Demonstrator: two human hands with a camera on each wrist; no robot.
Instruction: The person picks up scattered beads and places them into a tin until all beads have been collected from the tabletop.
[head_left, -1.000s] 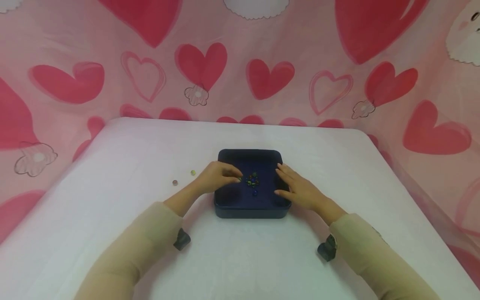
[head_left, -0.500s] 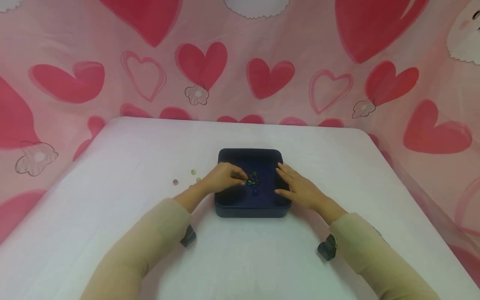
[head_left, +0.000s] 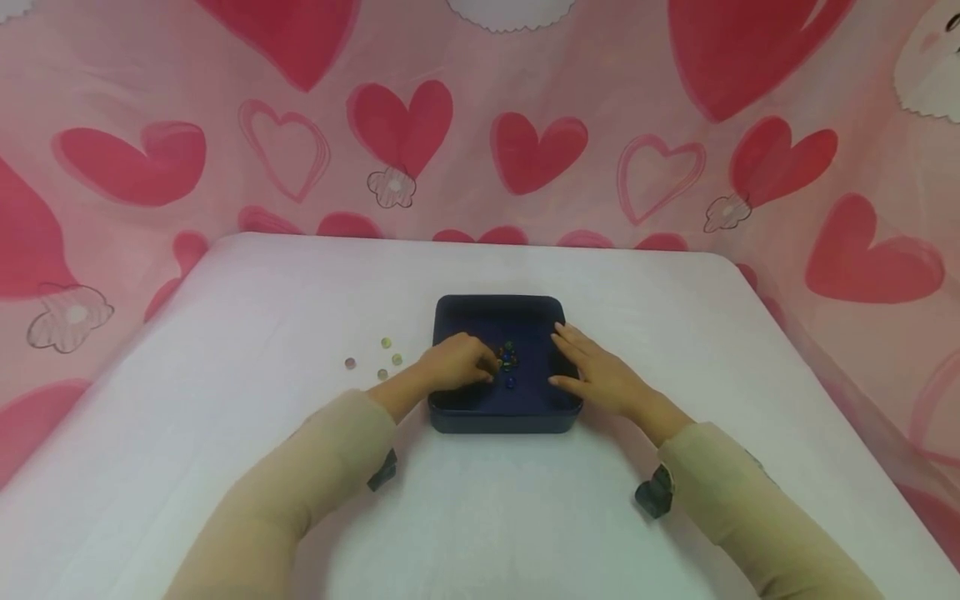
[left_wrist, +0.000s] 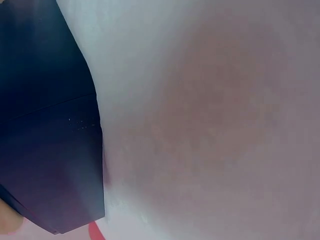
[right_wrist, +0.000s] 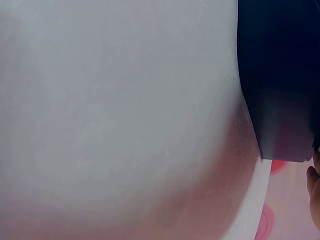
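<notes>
Inside a dark blue rectangular tray point(head_left: 502, 423) lies a small cluster of glass marbles point(head_left: 508, 355), green, blue and amber. One dark blue marble point(head_left: 511, 382) sits apart, nearer the front. My left hand point(head_left: 459, 363) reaches over the left rim with bent fingers, its fingertips at the cluster's left side. Whether a marble is between them is too small to tell. On the right rim rests my right hand point(head_left: 600, 373), its fingers fairly straight and spread. Both wrist views show mostly tablecloth and the tray's side point(left_wrist: 50, 160), with only bits of fingers point(right_wrist: 314, 185) at the edge.
Several pale marbles lie on the white-covered table point(head_left: 480, 517) left of the tray, among them a yellowish one point(head_left: 386, 342) and a brownish one point(head_left: 350, 363). A pink heart-print cloth point(head_left: 540, 158) hangs behind the table.
My left hand has moved right, farther into the tray toward the cluster, its fingers curling more. Two pale marbles on the table that its arm covered now show. My right hand stays put.
</notes>
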